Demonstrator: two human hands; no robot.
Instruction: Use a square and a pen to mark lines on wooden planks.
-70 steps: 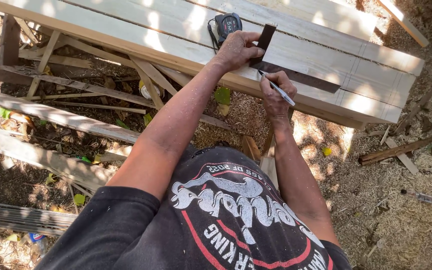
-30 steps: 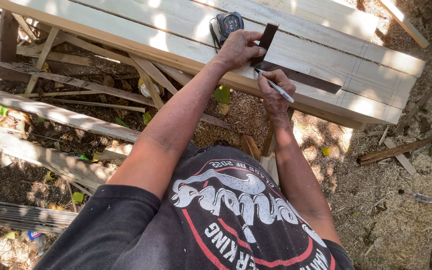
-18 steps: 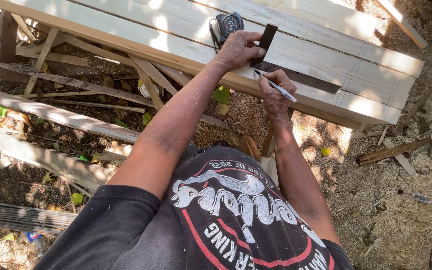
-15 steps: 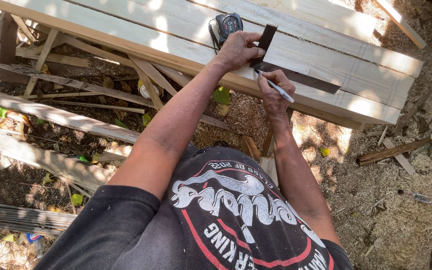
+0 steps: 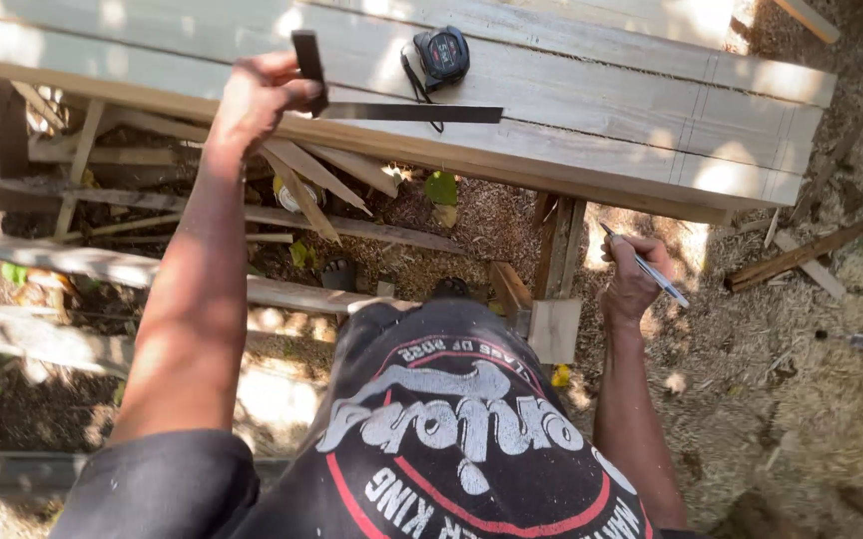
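Note:
My left hand (image 5: 257, 98) grips the dark handle of a carpenter's square (image 5: 391, 110), whose metal blade lies flat across the pale wooden planks (image 5: 571, 90). A black tape measure (image 5: 439, 55) rests on the planks just beyond the blade. My right hand (image 5: 631, 279) is pulled back below the plank edge, near my body, and holds a pen (image 5: 648, 268) pointing down to the right. Thin drawn lines cross the planks near their right end.
A wooden trestle leg and block (image 5: 551, 299) stand under the planks in front of me. Loose timber offcuts and slats (image 5: 152, 220) lie piled to the left. Sawdust and scrap sticks (image 5: 791, 260) cover the ground on the right.
My left hand has slid the square leftwards along the planks, past the tape measure. My right hand has come off the plank edge and dropped back with the pen.

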